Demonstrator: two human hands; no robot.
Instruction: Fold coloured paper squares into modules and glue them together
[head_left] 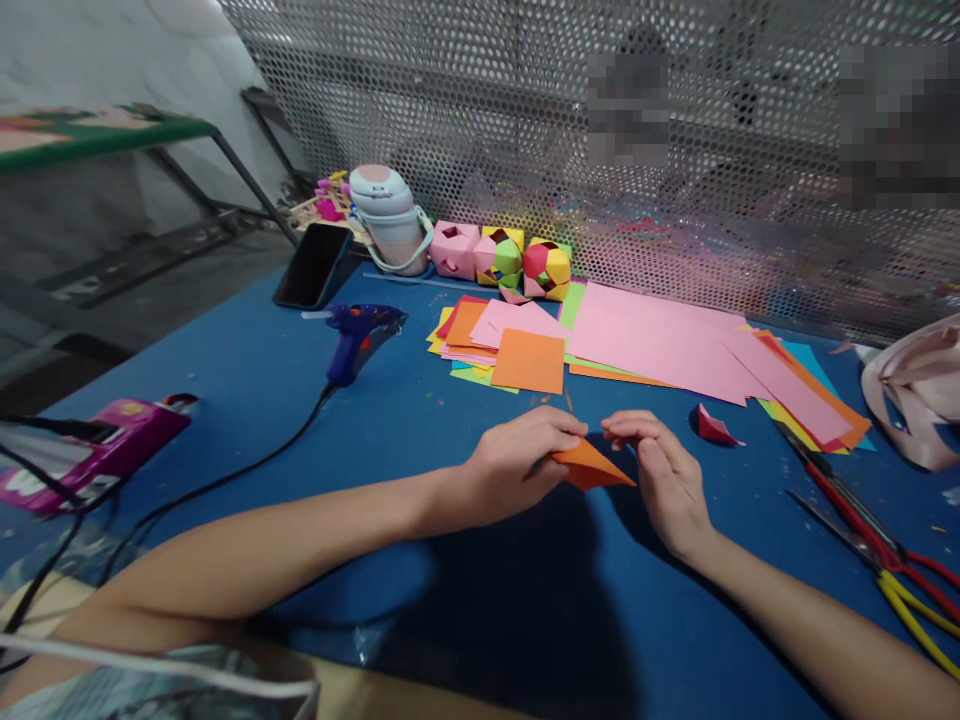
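Observation:
My left hand pinches a piece of folded orange paper between thumb and fingers, above the blue tabletop. The paper is bent into a pointed shape, with its tip towards my right hand. That right hand is loosely curved beside the paper, fingers apart from the thumb, and nothing shows in it. Beyond both hands lie a square orange sheet and a pile of coloured squares. A small folded red piece rests right of my right hand.
A blue glue gun and its cord lie left, near a phone and purple power strip. Folded paper balls and a flask stand by the perforated metal panel. Large pink sheets and scissors lie right.

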